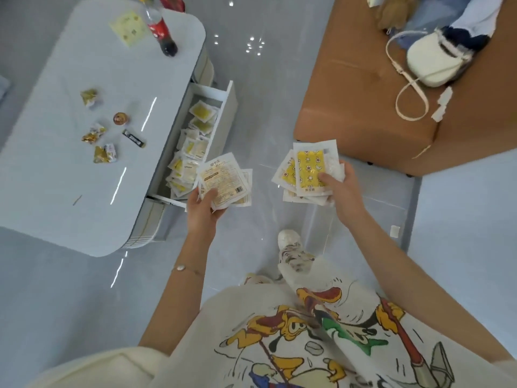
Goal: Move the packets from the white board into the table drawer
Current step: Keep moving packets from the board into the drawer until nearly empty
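Flat beige packets [225,182] are pinched in the left hand [202,211] beside the drawer [229,114], glossy yellow starry packets [309,168] gripped in the right hand [345,193].

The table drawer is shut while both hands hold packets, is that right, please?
Not quite: in the head view the table drawer stands open, already holding packets; the left hand and right hand do each hold more packets.

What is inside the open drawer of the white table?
The drawer holds a heap of white packets with yellow panels, overlapping along its length. Its floor is mostly covered, and part of its near end is hidden behind the held packets in the left hand.
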Tool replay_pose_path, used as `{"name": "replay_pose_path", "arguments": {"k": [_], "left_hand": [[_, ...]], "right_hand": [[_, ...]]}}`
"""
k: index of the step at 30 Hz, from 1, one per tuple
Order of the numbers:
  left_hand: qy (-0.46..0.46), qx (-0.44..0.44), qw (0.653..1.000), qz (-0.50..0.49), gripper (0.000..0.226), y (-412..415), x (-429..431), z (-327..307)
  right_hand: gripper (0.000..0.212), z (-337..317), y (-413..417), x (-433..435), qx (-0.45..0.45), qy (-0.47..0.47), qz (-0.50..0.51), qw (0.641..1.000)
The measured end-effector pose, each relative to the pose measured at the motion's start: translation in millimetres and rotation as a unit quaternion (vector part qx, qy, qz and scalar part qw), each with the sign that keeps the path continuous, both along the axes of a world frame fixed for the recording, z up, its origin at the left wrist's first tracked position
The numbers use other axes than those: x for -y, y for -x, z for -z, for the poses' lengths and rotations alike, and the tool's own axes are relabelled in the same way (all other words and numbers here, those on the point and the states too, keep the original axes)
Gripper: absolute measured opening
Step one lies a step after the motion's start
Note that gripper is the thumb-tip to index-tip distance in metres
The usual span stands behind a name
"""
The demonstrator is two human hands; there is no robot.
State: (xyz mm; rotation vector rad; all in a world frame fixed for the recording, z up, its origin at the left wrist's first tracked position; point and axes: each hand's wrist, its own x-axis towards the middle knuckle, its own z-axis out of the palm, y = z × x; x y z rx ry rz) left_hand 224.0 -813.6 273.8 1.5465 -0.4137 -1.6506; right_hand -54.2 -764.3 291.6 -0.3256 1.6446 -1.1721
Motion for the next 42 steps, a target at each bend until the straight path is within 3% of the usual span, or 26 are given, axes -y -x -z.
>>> {"name": "replay_pose_path", "arguments": {"k": [6,12,27,32,37,42], "left_hand": [[-0.002,-0.018,0.992,-0.123,0.041,5,31,0],[-0.015,-0.028,0.976,-0.214,0.030,-1,57,9],[-0.053,-0.055,0.948,-0.307,0.039,-50,183,44],[-0.093,-0.069,0.943,-0.312,0.033,-66,214,66],[-0.130,-0.068,0.938,-0.314,0.034,-74,245,111],[-0.184,-0.055,0.921,-0.339,0.031,-86,281,209]], "right_hand": [[0.038,-7,18,83,0.000,-0.002,-0.099,0.995],[0.037,-4,19,160,-0.026,-0.026,-0.159,0.987],[0.044,28,-47,369,0.002,-0.061,-0.244,0.968],[0.033,42,-68,426,-0.008,-0.083,-0.274,0.958],[0.029,94,-94,484,-0.020,-0.119,-0.332,0.935],[0.032,209,-128,541,-0.058,-0.164,-0.373,0.911]]}}
